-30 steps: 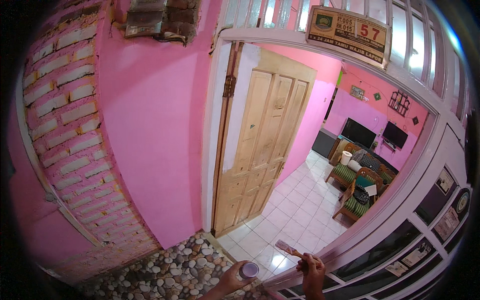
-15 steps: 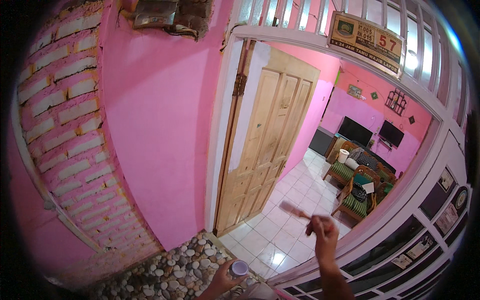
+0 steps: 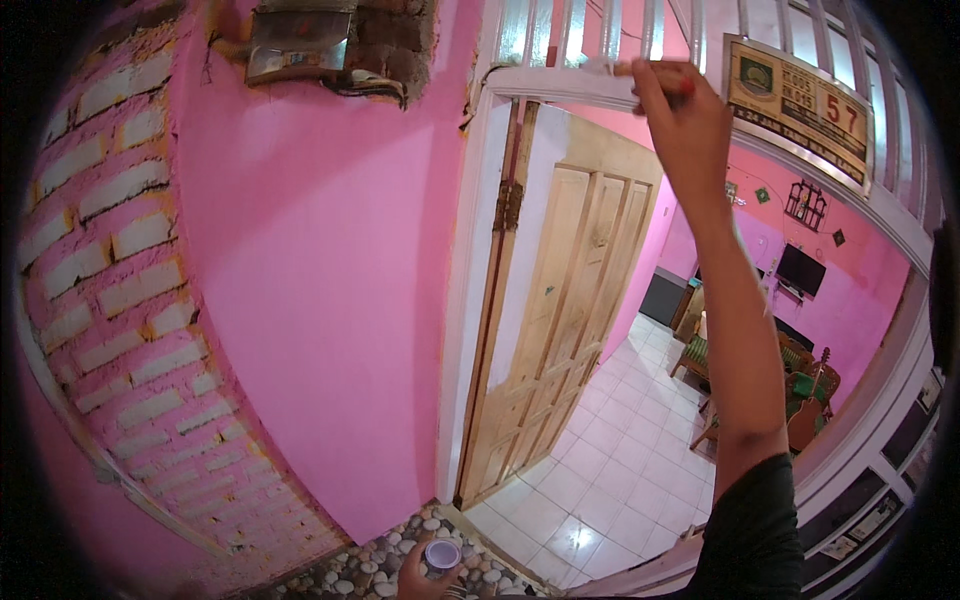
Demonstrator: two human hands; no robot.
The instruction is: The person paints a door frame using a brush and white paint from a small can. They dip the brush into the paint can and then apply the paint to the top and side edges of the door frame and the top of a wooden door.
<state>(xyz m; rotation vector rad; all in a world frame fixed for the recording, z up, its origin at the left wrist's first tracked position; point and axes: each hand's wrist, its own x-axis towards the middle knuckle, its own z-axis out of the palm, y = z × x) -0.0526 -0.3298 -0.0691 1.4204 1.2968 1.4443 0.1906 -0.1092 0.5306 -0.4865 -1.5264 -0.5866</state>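
My right arm is raised to the top of the doorway. The right hand [image 3: 692, 120] is closed around a paintbrush [image 3: 622, 68], whose pale bristle end points left along the white lintel [image 3: 565, 85]. Whether the bristles touch the wood cannot be made out. Low in the head view, my left hand [image 3: 414, 580] grips a small open paint tub [image 3: 442, 556] with pale lilac contents, held over the pebbled ground. Below the lintel, the panelled wooden door [image 3: 575, 280] stands swung inward, pale paint along its hinge side.
A metal sign [image 3: 798, 108] hangs beside my right hand, under vertical bars [image 3: 612, 30]. Left are a pink wall [image 3: 320, 260], a meter box [image 3: 298, 45] and rough brickwork [image 3: 135, 270]. Inside lie white tiles [image 3: 625, 440], a guitar [image 3: 806, 428] and a television [image 3: 800, 270].
My right hand has risen with the paintbrush from low in the doorway up to the lintel. The left hand with the tub sits slightly lower and further left. The view has shifted.
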